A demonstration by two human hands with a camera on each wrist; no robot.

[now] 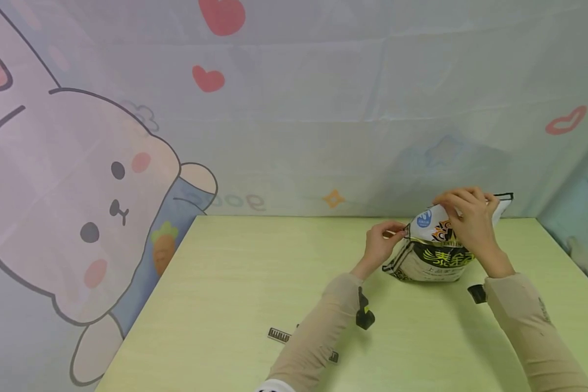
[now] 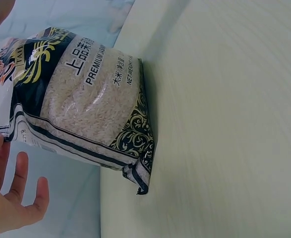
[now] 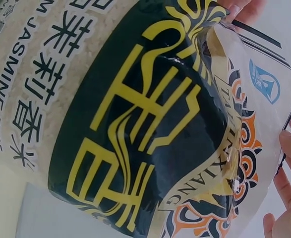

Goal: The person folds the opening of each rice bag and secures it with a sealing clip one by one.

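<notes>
A bag of jasmine rice (image 1: 438, 270) stands upright near the back right of the table, its clear lower part full of white grains. Its white upper part is slack and leans over. My left hand (image 1: 379, 240) pinches the bag's left side edge between thumb and index finger, just below the top; in the left wrist view the other fingers of this hand (image 2: 16, 198) are spread apart. Along the top edge, my right hand (image 1: 474, 226) pinches the bag from above. The right wrist view has the right hand's thumb and fingers (image 3: 290, 173) on either side of that edge.
The pale yellow-green table (image 1: 215, 294) ends at a fabric backdrop (image 1: 294, 136) right behind the bag. A small barcode-like strip (image 1: 279, 335) lies partly under the left forearm. Black wrist devices (image 1: 365, 314) hang below both wrists.
</notes>
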